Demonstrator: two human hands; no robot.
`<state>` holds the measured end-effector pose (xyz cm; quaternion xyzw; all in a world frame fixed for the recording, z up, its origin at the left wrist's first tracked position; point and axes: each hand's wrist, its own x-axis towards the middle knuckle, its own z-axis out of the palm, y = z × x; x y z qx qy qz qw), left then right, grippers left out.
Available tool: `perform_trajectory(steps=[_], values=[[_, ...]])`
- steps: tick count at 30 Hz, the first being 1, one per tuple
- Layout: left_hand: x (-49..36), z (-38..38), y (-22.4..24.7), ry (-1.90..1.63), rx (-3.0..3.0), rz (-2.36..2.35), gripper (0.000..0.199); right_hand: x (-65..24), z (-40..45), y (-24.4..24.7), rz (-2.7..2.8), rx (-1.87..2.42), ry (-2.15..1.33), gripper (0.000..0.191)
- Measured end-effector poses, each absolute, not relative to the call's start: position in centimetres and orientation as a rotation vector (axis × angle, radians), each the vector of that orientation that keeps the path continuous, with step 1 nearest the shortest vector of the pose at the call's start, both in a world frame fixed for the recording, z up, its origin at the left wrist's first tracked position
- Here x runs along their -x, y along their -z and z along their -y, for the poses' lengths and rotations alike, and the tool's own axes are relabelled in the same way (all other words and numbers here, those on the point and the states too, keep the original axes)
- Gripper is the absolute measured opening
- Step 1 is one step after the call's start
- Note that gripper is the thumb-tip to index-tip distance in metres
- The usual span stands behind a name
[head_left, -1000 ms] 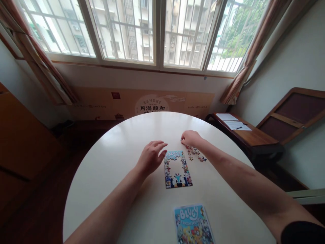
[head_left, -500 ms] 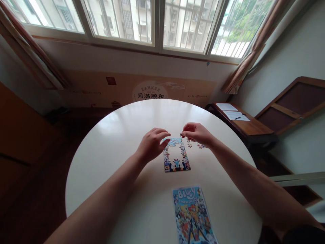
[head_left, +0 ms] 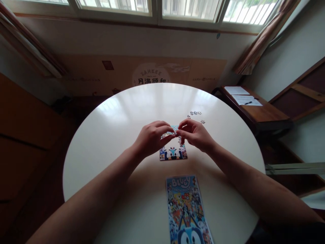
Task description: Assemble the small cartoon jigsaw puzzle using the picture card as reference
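My left hand (head_left: 152, 138) and my right hand (head_left: 196, 136) meet fingertip to fingertip above a partly assembled jigsaw puzzle (head_left: 173, 154). Between the fingertips is a small puzzle piece (head_left: 176, 130), pinched by the right thumb and forefinger, with the left fingers closed against it too. The hands cover much of the puzzle's middle and sides; its lower edge shows a blue cartoon dog's face. Several loose puzzle pieces (head_left: 195, 113) lie beyond my right hand. Closer to me is a printed reference picture (head_left: 187, 206) headed "BLUEY".
Everything rests on a round white table (head_left: 101, 152). To the right stands a low wooden table (head_left: 269, 113) with papers (head_left: 246, 100) and a pen on it. A wall and windows (head_left: 188, 10) with curtains are behind the table.
My right hand has moved left and over the puzzle with the piece, and my left fingers have closed in to meet it. The loose pieces are now uncovered. The view has tilted down.
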<state>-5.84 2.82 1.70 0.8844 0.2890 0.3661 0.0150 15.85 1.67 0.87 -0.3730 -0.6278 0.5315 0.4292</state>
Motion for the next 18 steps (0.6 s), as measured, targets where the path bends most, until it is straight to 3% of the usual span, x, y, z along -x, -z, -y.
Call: perform_trajectory(steps=[9, 18], values=[[5.88, -3.0, -1.26, -1.14, -2.641, -0.945, 0.015, -15.67, -1.71, -1.11, 1.633, 0.935, -1.275, 0.031], [6.15, -3.14, -1.18, -1.221, -2.561, -0.982, 0.013, -15.89, -1.69, -0.78, 1.779, 0.961, -1.1, 0.017]])
